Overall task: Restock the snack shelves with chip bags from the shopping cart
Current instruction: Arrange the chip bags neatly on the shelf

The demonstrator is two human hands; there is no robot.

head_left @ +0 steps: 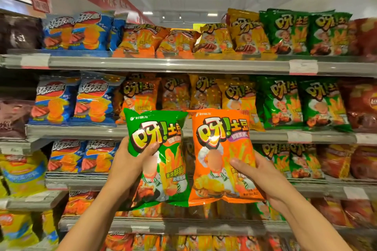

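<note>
Both hands are loaded, the left hand [130, 161] gripping a glossy green foil chip bag [157, 157] and the right hand [263, 177] a glossy orange foil chip bag [222, 155], held before the full-looking middle shelf's front edge [269, 135], neither bag yet shelved.

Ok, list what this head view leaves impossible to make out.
- Shopping cart: not in the head view at all.
- Left hand fingers: behind the glossy green chip bag; only the thumb shows.
- Right hand fingers: behind the glossy orange chip bag.
- White shelf price tags: print too blurred to read.
- Dark brown bags: cut off by the left edge.
</note>
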